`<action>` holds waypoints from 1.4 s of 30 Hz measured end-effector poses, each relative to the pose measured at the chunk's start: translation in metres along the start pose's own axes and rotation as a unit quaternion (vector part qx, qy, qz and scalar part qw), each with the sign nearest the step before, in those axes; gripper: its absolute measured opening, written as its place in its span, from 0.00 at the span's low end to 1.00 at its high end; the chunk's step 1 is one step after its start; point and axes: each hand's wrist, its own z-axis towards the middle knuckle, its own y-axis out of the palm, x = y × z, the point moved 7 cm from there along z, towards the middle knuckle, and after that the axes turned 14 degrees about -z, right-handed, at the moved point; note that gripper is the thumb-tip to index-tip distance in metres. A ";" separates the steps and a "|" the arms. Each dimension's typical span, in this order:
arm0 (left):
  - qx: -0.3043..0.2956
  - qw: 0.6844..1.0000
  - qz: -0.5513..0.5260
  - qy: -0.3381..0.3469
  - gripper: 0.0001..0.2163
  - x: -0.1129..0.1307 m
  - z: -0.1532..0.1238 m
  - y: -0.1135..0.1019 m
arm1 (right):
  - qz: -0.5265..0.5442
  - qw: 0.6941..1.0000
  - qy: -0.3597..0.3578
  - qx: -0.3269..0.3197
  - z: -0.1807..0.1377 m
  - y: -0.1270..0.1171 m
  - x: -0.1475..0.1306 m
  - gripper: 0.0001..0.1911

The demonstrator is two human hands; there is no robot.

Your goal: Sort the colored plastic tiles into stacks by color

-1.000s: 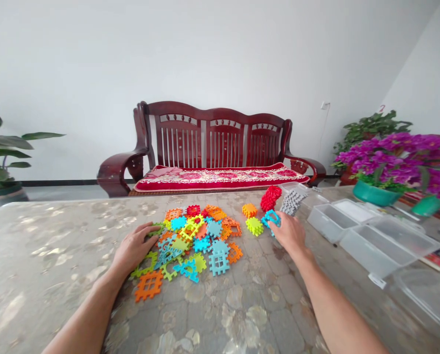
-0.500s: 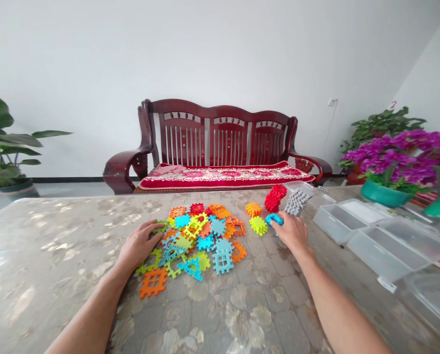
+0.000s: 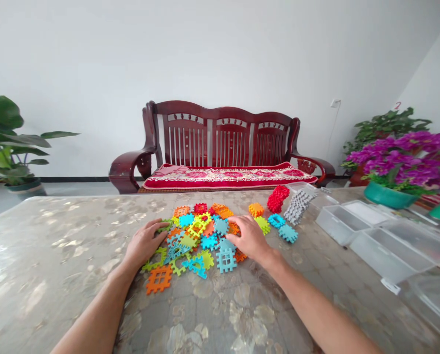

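A loose pile of flat coloured toothed plastic tiles (image 3: 199, 236) lies on the patterned table (image 3: 57, 255). My left hand (image 3: 144, 242) rests flat on the pile's left edge, fingers spread over green pieces. My right hand (image 3: 247, 235) lies on the pile's right side, fingers stretched over orange and teal tiles, holding nothing I can see. Right of it lie two blue tiles (image 3: 283, 227), a yellow-green stack (image 3: 264, 224), an orange stack (image 3: 256, 210), a red stack (image 3: 278, 198) and a grey stack (image 3: 296, 205).
Clear plastic boxes (image 3: 374, 231) stand at the right, with purple flowers in a teal pot (image 3: 396, 172) behind them. A dark wooden bench with a red cushion (image 3: 220, 152) sits beyond the table. A leafy plant (image 3: 9, 142) is at the left.
My right hand left the blue tiles by the stacks and moved left onto the pile; two blue tiles now lie where it was. The left hand has hardly moved.
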 end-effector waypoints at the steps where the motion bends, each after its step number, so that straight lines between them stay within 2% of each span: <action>1: 0.001 1.000 0.000 0.000 0.22 0.000 0.000 0.000 | -0.011 1.000 -0.006 -0.006 0.005 0.003 -0.006 0.24; 4: 0.007 1.000 0.000 0.002 0.21 -0.002 0.000 0.001 | -0.043 0.999 -0.005 -0.025 0.016 0.012 -0.014 0.28; 7: 0.010 1.000 -0.001 0.003 0.20 -0.003 0.000 0.002 | -0.050 0.998 0.003 -0.029 0.019 0.017 -0.017 0.26; 12: 0.010 1.000 -0.002 0.003 0.21 -0.002 0.000 0.001 | -0.027 0.999 0.026 0.020 0.006 0.001 -0.004 0.25; 14: 0.013 1.000 -0.004 0.003 0.20 -0.002 0.000 0.000 | -0.026 0.997 0.051 0.050 -0.004 -0.013 0.017 0.24; 17: 0.014 1.000 -0.003 0.005 0.21 -0.002 0.001 0.000 | -0.051 0.990 0.106 0.082 -0.025 -0.033 0.065 0.21; 21: 0.008 1.000 0.002 0.010 0.23 -0.002 0.001 0.001 | -0.102 0.965 0.220 0.097 -0.056 -0.053 0.131 0.17; 23: 0.006 1.000 0.002 0.013 0.23 -0.003 0.001 0.002 | -0.113 0.956 0.251 0.099 -0.068 -0.058 0.148 0.17; 25: 0.007 1.000 0.000 0.016 0.23 -0.004 0.001 0.002 | -0.116 0.954 0.260 0.099 -0.074 -0.058 0.154 0.18; 36: 0.017 1.000 0.005 0.016 0.21 -0.004 0.001 0.001 | -0.120 0.956 0.249 0.099 -0.075 -0.060 0.145 0.16; 39: 0.011 1.000 0.008 0.011 0.21 -0.003 0.001 0.001 | -0.099 0.968 0.212 0.088 -0.068 -0.053 0.112 0.14; 42: 0.008 1.000 0.005 0.006 0.21 -0.002 0.001 0.001 | -0.025 0.992 0.114 0.046 -0.062 -0.035 0.050 0.14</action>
